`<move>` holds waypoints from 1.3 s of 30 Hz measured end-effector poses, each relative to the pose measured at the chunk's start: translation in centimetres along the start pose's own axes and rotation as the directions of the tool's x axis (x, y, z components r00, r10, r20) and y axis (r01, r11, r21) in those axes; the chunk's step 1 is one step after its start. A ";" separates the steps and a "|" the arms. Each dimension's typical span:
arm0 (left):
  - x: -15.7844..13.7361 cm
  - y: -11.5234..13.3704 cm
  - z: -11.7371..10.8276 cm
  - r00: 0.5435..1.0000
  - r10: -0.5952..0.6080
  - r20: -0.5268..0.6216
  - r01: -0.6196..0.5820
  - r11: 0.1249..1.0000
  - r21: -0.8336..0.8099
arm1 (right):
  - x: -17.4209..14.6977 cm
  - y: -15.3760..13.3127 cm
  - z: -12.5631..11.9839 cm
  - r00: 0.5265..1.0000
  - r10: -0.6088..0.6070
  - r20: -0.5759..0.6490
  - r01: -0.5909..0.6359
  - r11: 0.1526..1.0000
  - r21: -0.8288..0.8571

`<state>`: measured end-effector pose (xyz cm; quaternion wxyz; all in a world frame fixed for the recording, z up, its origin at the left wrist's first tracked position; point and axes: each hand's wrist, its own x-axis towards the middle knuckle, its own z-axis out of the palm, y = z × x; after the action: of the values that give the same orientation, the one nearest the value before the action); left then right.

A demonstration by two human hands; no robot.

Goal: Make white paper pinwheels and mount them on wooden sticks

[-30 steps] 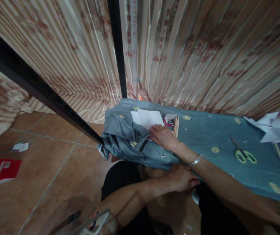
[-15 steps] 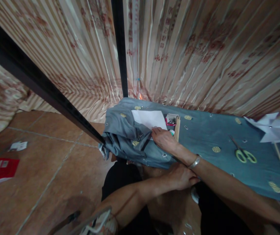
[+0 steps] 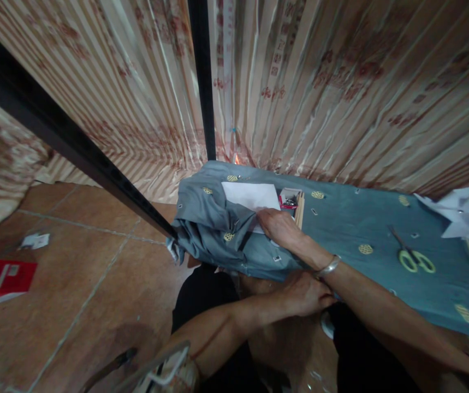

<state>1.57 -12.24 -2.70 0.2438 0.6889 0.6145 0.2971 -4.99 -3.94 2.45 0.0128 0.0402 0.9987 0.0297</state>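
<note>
White paper: the white paper (image 3: 250, 195) lay on the left part of the blue-grey cloth (image 3: 340, 218), just left of the small box; a cloth fold overlapped its near-left side.
Right hand: the right hand (image 3: 278, 228) rested at the paper's near edge, fingers bent; could not tell whether they pinched it or only pressed.
Left hand: the left hand (image 3: 306, 295) sat below the right wrist, fingers curled; grip, if any, not determinable.
Crease risk: judged likeliest at the bunched fold; a pull on cloth or paper could have bent the sheet.
Spill risk: the small box stood close to the right hand; a knock could have scattered its contents.
Small box: the red-and-white small box (image 3: 289, 198), open-topped, held shiny metal bits (image 3: 290, 201); wooden sticks (image 3: 300, 210) lay along its right side.
Red packet: the red packet (image 3: 3, 274) lay on the floor (image 3: 90, 251), far left; white showed at its near edge, contents unclear.
</note>
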 end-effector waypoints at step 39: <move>2.5 -0.7 -1.5 0.945 -0.073 -0.317 0.037 0.992 -0.120 | -19.0 10.7 -2.6 0.706 0.421 -0.569 -0.322 0.907 0.272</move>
<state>0.21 -9.71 -1.84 0.1873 0.5991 0.6472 0.4326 14.76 5.00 6.10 -0.3225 0.2299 0.9177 -0.0330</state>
